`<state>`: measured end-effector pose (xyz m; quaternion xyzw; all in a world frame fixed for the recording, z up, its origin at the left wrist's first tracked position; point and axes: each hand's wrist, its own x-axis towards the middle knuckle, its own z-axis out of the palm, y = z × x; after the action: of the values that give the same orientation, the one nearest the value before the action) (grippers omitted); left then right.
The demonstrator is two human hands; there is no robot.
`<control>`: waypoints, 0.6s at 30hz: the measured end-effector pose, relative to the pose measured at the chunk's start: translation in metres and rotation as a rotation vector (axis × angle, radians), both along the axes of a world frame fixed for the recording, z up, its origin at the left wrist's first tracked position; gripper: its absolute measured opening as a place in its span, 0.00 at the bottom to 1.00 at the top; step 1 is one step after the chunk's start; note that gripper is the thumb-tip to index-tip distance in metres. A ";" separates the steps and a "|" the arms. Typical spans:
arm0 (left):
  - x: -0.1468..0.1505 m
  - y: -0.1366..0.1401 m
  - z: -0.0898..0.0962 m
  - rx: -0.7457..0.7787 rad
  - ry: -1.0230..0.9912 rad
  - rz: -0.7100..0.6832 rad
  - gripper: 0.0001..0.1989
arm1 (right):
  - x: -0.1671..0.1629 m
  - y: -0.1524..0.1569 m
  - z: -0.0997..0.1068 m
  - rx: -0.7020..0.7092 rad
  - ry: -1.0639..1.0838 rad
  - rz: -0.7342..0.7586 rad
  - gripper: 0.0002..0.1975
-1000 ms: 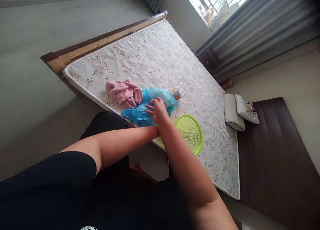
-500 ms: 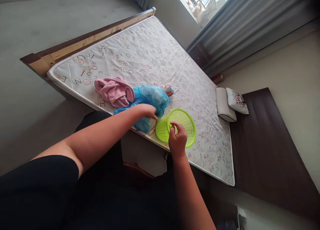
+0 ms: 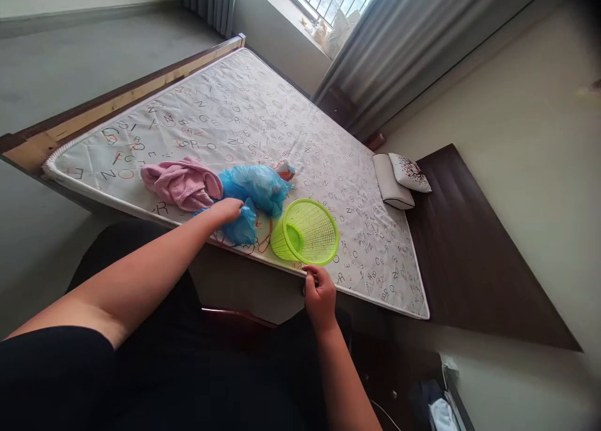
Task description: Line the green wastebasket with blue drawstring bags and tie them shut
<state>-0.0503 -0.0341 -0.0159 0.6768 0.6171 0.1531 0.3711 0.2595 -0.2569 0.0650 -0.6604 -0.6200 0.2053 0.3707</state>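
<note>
On the mattress [image 3: 263, 124] lies a thin blue plastic bag [image 3: 243, 226], and my left hand [image 3: 229, 211] has its fingers closed on it. Behind it is a fuller, crumpled blue bundle [image 3: 263, 186]; I cannot tell whether the two are one piece. A lime-green mesh basket [image 3: 280, 237] rests tilted to the right of the bag, with its mouth facing me. My right hand [image 3: 321, 296] is just below the basket's rim, fingers curled together; whatever may be in them is hidden. Thin red strings [image 3: 265, 238] lie between bag and basket.
A pink towel [image 3: 181, 182] lies heaped left of the blue bag. A white and orange package [image 3: 284, 169] sits behind the bundle. Cushions [image 3: 392, 182] rest by the dark headboard [image 3: 479, 249]. A wooden bed rail [image 3: 117, 99] runs along the left.
My left hand has moved left, away from the basket's side, onto the blue bag. My right hand has dropped from in front of the basket to below its rim. The view has shifted right.
</note>
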 end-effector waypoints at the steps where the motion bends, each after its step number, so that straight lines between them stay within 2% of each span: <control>1: -0.003 0.001 0.009 0.010 -0.011 0.003 0.11 | -0.002 -0.001 -0.001 -0.002 0.016 0.004 0.12; 4: -0.010 -0.005 0.041 0.061 -0.184 0.053 0.20 | -0.009 0.001 -0.005 -0.058 0.106 0.005 0.13; 8: -0.009 -0.030 0.084 0.130 -0.419 0.180 0.21 | -0.031 0.019 -0.005 -0.153 0.263 0.066 0.17; 11: 0.001 -0.046 0.113 0.196 -0.462 0.180 0.21 | -0.058 0.046 0.003 -0.121 0.225 0.188 0.29; 14: 0.011 -0.056 0.142 0.245 -0.397 0.104 0.23 | -0.081 0.078 0.012 -0.080 0.126 0.170 0.37; 15: 0.013 -0.059 0.151 0.271 -0.348 0.073 0.24 | -0.085 0.087 0.015 -0.110 0.110 0.137 0.34; 18: 0.012 -0.065 0.175 0.370 -0.154 0.011 0.26 | -0.080 0.107 0.023 -0.189 0.190 0.052 0.14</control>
<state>-0.0381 -0.0993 0.1592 0.7164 0.5519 0.3170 0.2858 0.1797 -0.1503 0.0883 -0.6536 -0.5771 0.3338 0.3582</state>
